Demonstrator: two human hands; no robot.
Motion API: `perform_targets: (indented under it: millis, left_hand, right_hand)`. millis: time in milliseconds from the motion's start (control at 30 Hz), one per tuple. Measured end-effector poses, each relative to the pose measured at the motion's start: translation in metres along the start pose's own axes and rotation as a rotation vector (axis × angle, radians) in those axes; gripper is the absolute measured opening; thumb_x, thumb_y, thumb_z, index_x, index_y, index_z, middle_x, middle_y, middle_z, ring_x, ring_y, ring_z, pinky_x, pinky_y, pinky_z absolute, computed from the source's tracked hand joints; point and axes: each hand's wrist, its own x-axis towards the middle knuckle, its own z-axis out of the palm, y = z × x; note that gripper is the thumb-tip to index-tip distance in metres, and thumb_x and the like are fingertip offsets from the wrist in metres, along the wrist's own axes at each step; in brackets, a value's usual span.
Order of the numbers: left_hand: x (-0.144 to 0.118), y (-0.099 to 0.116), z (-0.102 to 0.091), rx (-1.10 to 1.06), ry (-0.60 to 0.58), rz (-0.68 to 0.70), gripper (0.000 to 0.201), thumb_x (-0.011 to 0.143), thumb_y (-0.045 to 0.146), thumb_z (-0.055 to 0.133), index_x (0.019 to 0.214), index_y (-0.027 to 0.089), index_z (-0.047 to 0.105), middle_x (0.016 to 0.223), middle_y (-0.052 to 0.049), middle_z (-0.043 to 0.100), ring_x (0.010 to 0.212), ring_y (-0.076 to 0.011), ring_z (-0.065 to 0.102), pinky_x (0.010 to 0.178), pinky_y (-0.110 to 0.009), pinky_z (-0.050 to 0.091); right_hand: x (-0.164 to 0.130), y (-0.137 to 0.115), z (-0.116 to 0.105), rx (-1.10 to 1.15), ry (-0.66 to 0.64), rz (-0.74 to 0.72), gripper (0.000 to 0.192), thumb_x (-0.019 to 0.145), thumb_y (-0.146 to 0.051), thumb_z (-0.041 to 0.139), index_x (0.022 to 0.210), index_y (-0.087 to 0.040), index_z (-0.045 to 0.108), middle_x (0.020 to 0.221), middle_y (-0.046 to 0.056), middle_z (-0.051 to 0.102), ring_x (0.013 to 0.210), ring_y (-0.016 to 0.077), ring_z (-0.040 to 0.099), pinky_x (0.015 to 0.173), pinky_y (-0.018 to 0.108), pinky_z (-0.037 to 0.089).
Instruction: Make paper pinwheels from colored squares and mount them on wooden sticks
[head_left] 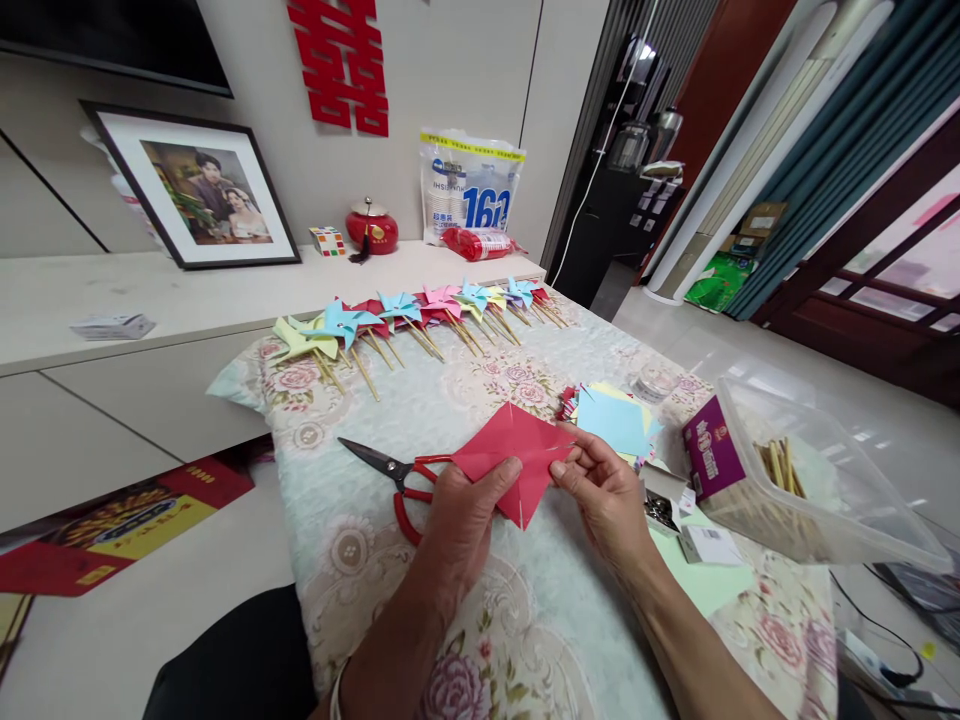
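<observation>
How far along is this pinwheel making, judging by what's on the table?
A row of finished paper pinwheels on sticks lies along the table's far edge. In hand now: the left hand and right hand fold a red paper square, with red-handled scissors beside it. A stack of coloured paper squares and wooden sticks in a clear plastic box are unused.

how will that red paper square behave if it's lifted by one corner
The red paper square looks thin and creased, so it would probably flop and bend along its folds. It likely weighs almost nothing. Pinched between the left hand and right hand, it could tear if tugged.
</observation>
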Motion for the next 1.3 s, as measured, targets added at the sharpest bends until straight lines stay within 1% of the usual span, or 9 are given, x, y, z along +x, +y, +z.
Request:
perform_targets:
  millis: [133,267,400,533,700,800,933,1033,1300]
  left_hand:
    - [0.003,-0.006,-0.003,0.058,0.026,0.041,0.032,0.059,0.028,0.085,0.087,0.015,0.075,0.081,-0.006,0.078,0.075,-0.0231,0.071,0.078,-0.035,0.055]
    - [0.004,-0.012,-0.008,0.166,0.017,0.058,0.024,0.064,0.029,0.082,0.081,0.014,0.076,0.080,-0.008,0.078,0.072,-0.0237,0.070,0.076,-0.037,0.056]
    - [0.003,-0.013,-0.010,0.225,-0.063,0.036,0.023,0.066,0.031,0.081,0.081,0.014,0.077,0.082,-0.009,0.078,0.073,-0.0237,0.070,0.075,-0.035,0.055]
    - [0.000,-0.009,-0.007,0.195,-0.109,0.038,0.023,0.066,0.030,0.082,0.083,0.016,0.078,0.080,-0.007,0.077,0.074,-0.0224,0.069,0.075,-0.033,0.054]
    - [-0.003,-0.005,-0.004,0.177,-0.060,-0.005,0.025,0.059,0.027,0.084,0.080,0.014,0.075,0.066,-0.003,0.071,0.055,-0.0148,0.058,0.054,-0.025,0.045]
    - [-0.004,0.000,-0.006,0.156,-0.072,-0.028,0.030,0.061,0.031,0.084,0.085,0.014,0.074,0.066,-0.003,0.070,0.051,-0.0123,0.052,0.050,-0.024,0.039]
    - [0.000,0.011,-0.009,0.065,-0.152,-0.103,0.040,0.073,0.052,0.072,0.083,0.014,0.074,0.070,-0.007,0.071,0.060,-0.0185,0.061,0.051,-0.026,0.043]
    - [0.003,0.016,-0.011,0.062,-0.187,-0.167,0.050,0.074,0.059,0.067,0.088,0.012,0.076,0.076,-0.011,0.075,0.073,-0.0254,0.069,0.062,-0.031,0.052]
    - [0.001,0.013,-0.014,0.215,-0.303,-0.228,0.033,0.058,0.035,0.087,0.084,0.017,0.079,0.077,-0.010,0.077,0.067,-0.0252,0.071,0.070,-0.037,0.056]
  right_hand:
    - [-0.001,-0.003,-0.001,-0.014,-0.033,0.013,0.047,0.072,-0.032,0.085,0.116,-0.025,0.071,0.073,-0.002,0.065,0.068,0.0144,0.059,0.070,0.029,0.048]
    - [-0.003,-0.007,0.000,0.024,-0.067,0.053,0.050,0.071,-0.034,0.086,0.118,-0.026,0.070,0.094,0.004,0.074,0.086,0.0200,0.066,0.077,0.032,0.051]
    - [-0.001,-0.009,0.003,0.041,-0.051,0.112,0.062,0.063,-0.032,0.090,0.120,-0.026,0.069,0.085,0.003,0.076,0.072,0.0192,0.068,0.071,0.033,0.053]
    - [0.001,-0.011,0.003,0.082,0.002,0.080,0.064,0.061,-0.029,0.091,0.121,-0.027,0.068,0.086,0.001,0.076,0.073,0.0177,0.068,0.073,0.033,0.053]
    - [0.002,-0.014,0.000,0.072,-0.002,0.050,0.066,0.064,-0.029,0.089,0.125,-0.028,0.065,0.087,0.001,0.076,0.075,0.0178,0.067,0.074,0.033,0.052]
    - [0.003,-0.014,-0.002,0.048,0.019,0.022,0.065,0.067,-0.030,0.087,0.127,-0.028,0.064,0.076,-0.001,0.072,0.069,0.0170,0.064,0.068,0.031,0.050]
    - [0.005,-0.016,-0.005,0.064,0.033,0.046,0.068,0.066,-0.028,0.087,0.129,-0.026,0.062,0.069,-0.004,0.067,0.063,0.0150,0.060,0.063,0.028,0.046]
    - [0.005,-0.019,-0.007,0.072,0.002,0.077,0.068,0.064,-0.026,0.087,0.128,-0.024,0.063,0.066,-0.005,0.063,0.060,0.0131,0.056,0.061,0.027,0.044]
    - [0.002,-0.022,-0.009,-0.027,-0.133,0.091,0.069,0.070,-0.028,0.083,0.135,-0.026,0.059,0.074,-0.004,0.063,0.064,0.0136,0.056,0.062,0.028,0.043]
